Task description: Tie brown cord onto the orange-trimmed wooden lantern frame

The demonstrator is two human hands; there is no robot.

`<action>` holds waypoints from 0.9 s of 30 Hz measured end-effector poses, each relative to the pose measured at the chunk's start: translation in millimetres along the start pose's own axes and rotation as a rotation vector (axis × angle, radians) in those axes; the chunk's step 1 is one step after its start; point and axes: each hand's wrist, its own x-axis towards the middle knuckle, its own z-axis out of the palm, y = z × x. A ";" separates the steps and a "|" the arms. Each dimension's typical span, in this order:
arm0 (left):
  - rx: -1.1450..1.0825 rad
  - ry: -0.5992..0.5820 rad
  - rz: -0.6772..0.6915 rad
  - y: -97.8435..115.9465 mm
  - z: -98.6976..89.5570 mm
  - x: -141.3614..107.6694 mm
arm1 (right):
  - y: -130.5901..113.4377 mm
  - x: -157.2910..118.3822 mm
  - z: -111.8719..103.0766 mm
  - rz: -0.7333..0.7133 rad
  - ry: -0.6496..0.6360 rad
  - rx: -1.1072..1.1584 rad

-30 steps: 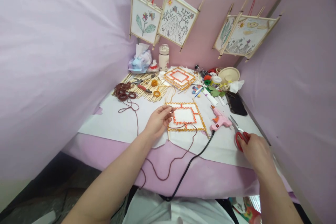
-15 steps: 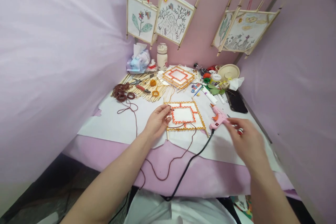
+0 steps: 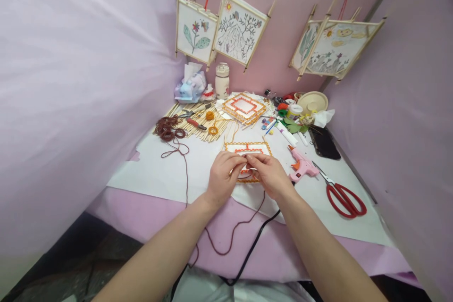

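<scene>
My left hand [image 3: 223, 177] and my right hand [image 3: 272, 173] meet over a white panel [image 3: 260, 146] edged with wavy yellow and orange cord. The fingertips of both hands are pinched together on thin brown cord [image 3: 231, 238], whose tip is mostly hidden by the fingers. From there the cord trails over the table's front edge. Much of the panel is covered by my hands. Just right of my right hand lies a pink glue gun [image 3: 303, 165], touched by neither hand, its black cable [image 3: 260, 233] running down toward my lap.
Red-handled scissors [image 3: 345, 199] and a black phone [image 3: 324, 142] lie at the right. A brown cord bundle [image 3: 166, 127], pliers [image 3: 196, 123] and thin sticks [image 3: 177, 109] are at the back left. Behind the work sits a second decorated panel [image 3: 245, 107]; framed drawings [image 3: 238, 30] hang above.
My right hand has left the glue gun and moved left to meet my left hand at the brown cord. The scissors now show fully. The view has shifted slightly.
</scene>
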 end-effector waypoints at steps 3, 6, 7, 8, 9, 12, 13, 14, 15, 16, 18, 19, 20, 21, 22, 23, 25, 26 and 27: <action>-0.007 -0.018 -0.003 -1.9 3.3 -1.1 | -2.0 0.7 0.2 0.026 -0.006 0.039; -0.012 -0.043 -0.041 -0.3 5.3 -3.0 | -3.9 3.5 -0.5 0.029 0.003 0.066; -0.017 -0.056 -0.057 0.9 4.7 -2.9 | -5.0 5.1 -2.0 0.022 0.016 0.047; -0.021 -0.082 -0.073 1.9 3.3 -2.1 | -6.4 7.0 -4.4 0.003 0.034 0.009; -0.023 -0.120 -0.091 2.4 0.8 -0.2 | -8.4 9.1 -7.7 -0.029 0.055 -0.044; 0.017 -0.256 -0.164 -3.7 -9.9 12.6 | -16.3 17.2 -19.7 -0.132 0.075 -0.248; 0.050 -0.281 -0.197 -9.3 -13.1 18.4 | -18.6 20.6 -22.9 -0.142 0.050 -0.320; 0.089 -0.285 -0.231 -16.8 -15.2 24.0 | -20.1 24.4 -24.8 -0.138 0.014 -0.391; 0.131 -0.282 -0.259 -25.6 -16.0 29.0 | -20.6 28.5 -25.2 -0.130 -0.023 -0.459; 0.173 -0.283 -0.271 -35.2 -15.2 32.7 | -19.7 33.0 -24.0 -0.126 -0.051 -0.525; 0.241 -0.298 -0.246 -53.9 -9.6 35.5 | -14.2 42.6 -17.6 -0.129 -0.044 -0.650; 0.265 -0.309 -0.220 -61.7 -5.6 34.6 | -10.0 47.2 -13.3 -0.133 -0.016 -0.715; 0.280 -0.317 -0.194 -67.9 -1.4 32.4 | -5.3 51.6 -8.8 -0.139 0.018 -0.782; 0.289 -0.324 -0.171 -72.3 2.3 29.6 | -0.4 55.5 -4.7 -0.145 0.055 -0.850; 0.292 -0.329 -0.152 -75.0 5.1 26.5 | 4.4 58.9 -1.2 -0.152 0.089 -0.917; 0.293 -0.329 -0.141 -76.2 7.0 23.6 | 8.7 61.8 1.4 -0.160 0.120 -0.978; 0.289 -0.323 -0.133 -75.4 7.8 19.7 | 15.5 65.8 4.1 -0.181 0.169 -1.078; 0.286 -0.321 -0.139 -74.4 7.2 18.9 | 17.8 67.1 4.4 -0.190 0.190 -1.115; 0.283 -0.321 -0.148 -73.3 6.3 18.7 | 19.3 68.0 4.3 -0.195 0.205 -1.145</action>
